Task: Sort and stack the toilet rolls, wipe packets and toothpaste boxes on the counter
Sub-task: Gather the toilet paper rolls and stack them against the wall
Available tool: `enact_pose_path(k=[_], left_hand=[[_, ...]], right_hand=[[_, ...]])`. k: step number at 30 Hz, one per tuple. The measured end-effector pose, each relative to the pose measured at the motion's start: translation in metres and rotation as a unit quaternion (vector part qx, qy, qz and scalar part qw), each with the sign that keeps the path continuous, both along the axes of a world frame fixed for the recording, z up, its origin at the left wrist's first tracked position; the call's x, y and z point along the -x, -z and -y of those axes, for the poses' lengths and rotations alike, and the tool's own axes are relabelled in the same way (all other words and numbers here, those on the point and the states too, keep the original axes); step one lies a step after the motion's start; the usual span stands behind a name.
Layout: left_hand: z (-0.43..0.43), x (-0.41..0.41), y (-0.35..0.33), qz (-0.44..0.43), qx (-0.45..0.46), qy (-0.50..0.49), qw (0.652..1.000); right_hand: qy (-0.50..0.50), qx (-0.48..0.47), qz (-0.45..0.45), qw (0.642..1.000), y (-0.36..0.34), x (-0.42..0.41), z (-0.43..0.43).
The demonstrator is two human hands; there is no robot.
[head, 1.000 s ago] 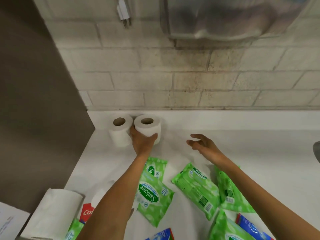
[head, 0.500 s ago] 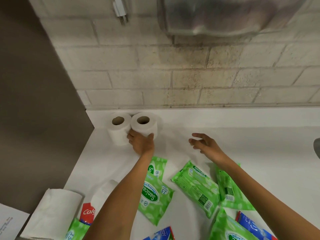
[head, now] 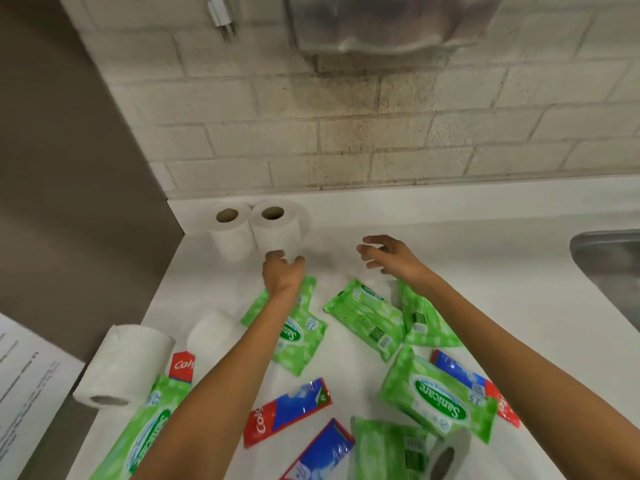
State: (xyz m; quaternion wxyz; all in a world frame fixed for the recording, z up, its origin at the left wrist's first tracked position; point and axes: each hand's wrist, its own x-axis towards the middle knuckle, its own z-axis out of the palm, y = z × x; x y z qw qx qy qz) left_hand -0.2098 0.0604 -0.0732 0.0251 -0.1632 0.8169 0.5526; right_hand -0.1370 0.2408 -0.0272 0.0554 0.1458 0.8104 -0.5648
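Observation:
Two white toilet rolls stand upright side by side at the counter's back left corner, the left roll (head: 230,233) touching the right roll (head: 277,230). My left hand (head: 282,273) is just in front of the right roll, fingertips at its base, fingers loose. Over bare counter further right, my right hand (head: 388,258) hovers with spread fingers and holds nothing. Several green wipe packets (head: 367,317) lie scattered under my arms. Red and blue toothpaste boxes (head: 287,410) lie nearer me. More toilet rolls lie on their sides at the left (head: 121,365), beside my left arm (head: 214,334) and at the bottom (head: 446,459).
A steel sink (head: 609,265) is set into the white counter (head: 485,271) at the right. A brown partition (head: 69,168) bounds the left edge, with a printed sheet (head: 27,393) below it. A brick wall and a dispenser (head: 381,22) rise behind.
My left hand gripped the right roll before; now it has drawn back to the roll's base with loosened fingers. The view has dropped, showing more packets and boxes. My right hand barely moved.

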Motion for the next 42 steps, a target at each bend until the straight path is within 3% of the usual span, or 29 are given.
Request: enact_pose_path(k=[7,13,23,34,42], left_hand=[[-0.007,-0.073,-0.016,0.034,-0.071,0.214,0.974],[-0.009,-0.125,-0.023,0.066,-0.067,0.291,0.952],[-0.005,-0.185,-0.013,0.088,-0.076,0.334,0.935],[0.005,-0.208,-0.013,0.095,-0.093,0.343,0.930],[0.011,-0.209,-0.013,0.102,-0.098,0.345,0.928]], right_hand=[[-0.017,-0.022,0.036,0.999,-0.013,-0.059,0.001],[-0.025,-0.066,0.076,0.995,-0.011,-0.115,-0.005],[-0.054,-0.144,0.173,0.973,-0.006,-0.214,-0.017],[-0.115,-0.238,0.280,0.923,0.005,-0.245,-0.003],[-0.074,-0.194,0.232,0.950,-0.002,-0.241,-0.004]])
